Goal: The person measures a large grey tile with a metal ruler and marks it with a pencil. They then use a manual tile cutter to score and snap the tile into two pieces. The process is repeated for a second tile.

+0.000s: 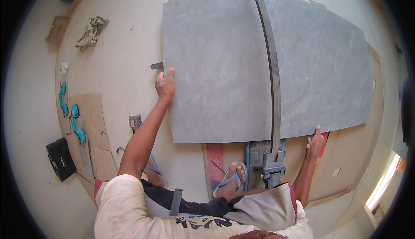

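Note:
A large grey tile [216, 66] lies flat across a tile cutter, whose long metal rail [272, 66] runs over it from far to near. My left hand [165, 85] grips the tile's left edge, thumb on top and fingers curled at the side. At the near edge, right of the rail, my right hand [316, 144] holds the tile with its thumb up; its other fingers partly hide below. The cutter's metal carriage [273, 165] sits at the near end of the rail, and a dark support arm [156, 66] sticks out past the left edge.
Cardboard [346, 152] lies under and right of the tile. On the left are turquoise suction lifters [78, 129], a black case [61, 159], a crumpled cloth [91, 32] and a cardboard box [57, 29]. My sandalled foot [231, 180] stands beside the cutter.

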Demonstrator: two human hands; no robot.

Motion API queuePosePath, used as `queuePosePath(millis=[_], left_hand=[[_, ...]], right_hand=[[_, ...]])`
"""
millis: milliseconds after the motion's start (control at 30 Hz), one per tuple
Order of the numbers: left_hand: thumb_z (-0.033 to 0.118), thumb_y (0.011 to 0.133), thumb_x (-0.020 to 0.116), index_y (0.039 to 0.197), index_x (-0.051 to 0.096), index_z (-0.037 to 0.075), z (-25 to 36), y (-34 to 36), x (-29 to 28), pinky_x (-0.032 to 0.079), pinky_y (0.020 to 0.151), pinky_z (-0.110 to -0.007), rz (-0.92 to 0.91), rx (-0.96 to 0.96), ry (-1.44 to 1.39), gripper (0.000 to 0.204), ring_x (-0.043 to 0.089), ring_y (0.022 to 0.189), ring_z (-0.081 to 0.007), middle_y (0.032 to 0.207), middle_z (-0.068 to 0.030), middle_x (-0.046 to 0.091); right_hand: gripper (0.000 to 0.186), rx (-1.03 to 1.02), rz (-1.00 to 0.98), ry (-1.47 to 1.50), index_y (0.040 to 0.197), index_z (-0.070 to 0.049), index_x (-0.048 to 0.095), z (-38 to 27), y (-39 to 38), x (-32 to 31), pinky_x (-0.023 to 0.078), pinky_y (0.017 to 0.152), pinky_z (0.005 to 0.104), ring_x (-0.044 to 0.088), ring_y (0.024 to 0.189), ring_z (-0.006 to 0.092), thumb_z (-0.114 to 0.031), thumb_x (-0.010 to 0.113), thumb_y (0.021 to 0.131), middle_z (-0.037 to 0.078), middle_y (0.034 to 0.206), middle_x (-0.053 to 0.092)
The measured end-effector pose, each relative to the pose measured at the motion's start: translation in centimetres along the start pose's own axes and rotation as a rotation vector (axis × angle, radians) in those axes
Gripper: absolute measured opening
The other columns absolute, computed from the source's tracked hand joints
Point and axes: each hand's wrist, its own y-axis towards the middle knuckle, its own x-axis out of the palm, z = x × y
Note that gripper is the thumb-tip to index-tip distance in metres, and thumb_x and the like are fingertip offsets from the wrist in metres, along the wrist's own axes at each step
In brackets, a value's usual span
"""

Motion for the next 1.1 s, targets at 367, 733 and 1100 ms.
queuePosePath(millis=[367, 733, 1100], left_hand=[[0.054, 0.092, 0.061, 0.094, 0.058, -0.008, -2.6, 1.2, 1.2, 0.046, 0.084, -0.042, 0.084, 0.038, -0.043, 0.061, 0.059, 0.088, -0.032, 0.09, -0.0207, 0.063], [0.045, 0.093, 0.063, 0.072, 0.047, -0.001, 0.7, 0.0, 0.3, 0.042, 0.067, -0.039, 0.04, -0.011, -0.093, 0.053, 0.041, 0.068, -0.0208, 0.068, -0.0081, 0.047], [0.048, 0.093, 0.063, 0.066, 0.044, 0.003, -0.2, 0.9, 1.3, 0.039, 0.06, -0.037, 0.048, -0.025, -0.159, 0.056, 0.038, 0.064, -0.017, 0.063, -0.0037, 0.042]], right_hand=[[0.038, -0.007, 0.032, -0.055, 0.081, 0.003, 0.057, -0.3, 0.3, 0.4, 0.035, 0.038, 0.0273, 0.046, 0.047, 0.0122, -0.033, 0.066, 0.092, 0.006, 0.073, 0.054], [0.036, -0.014, 0.041, 0.001, 0.084, 0.004, 0.059, 0.0, 0.9, 0.6, 0.039, 0.041, 0.027, 0.049, 0.054, 0.0122, -0.03, 0.067, 0.093, 0.005, 0.078, 0.055], [0.039, 0.007, -0.004, -0.075, 0.095, 0.008, 0.062, -0.5, 2.3, 0.4, 0.049, 0.048, 0.0285, 0.061, 0.066, 0.0168, -0.031, 0.067, 0.094, 0.008, 0.089, 0.062]])
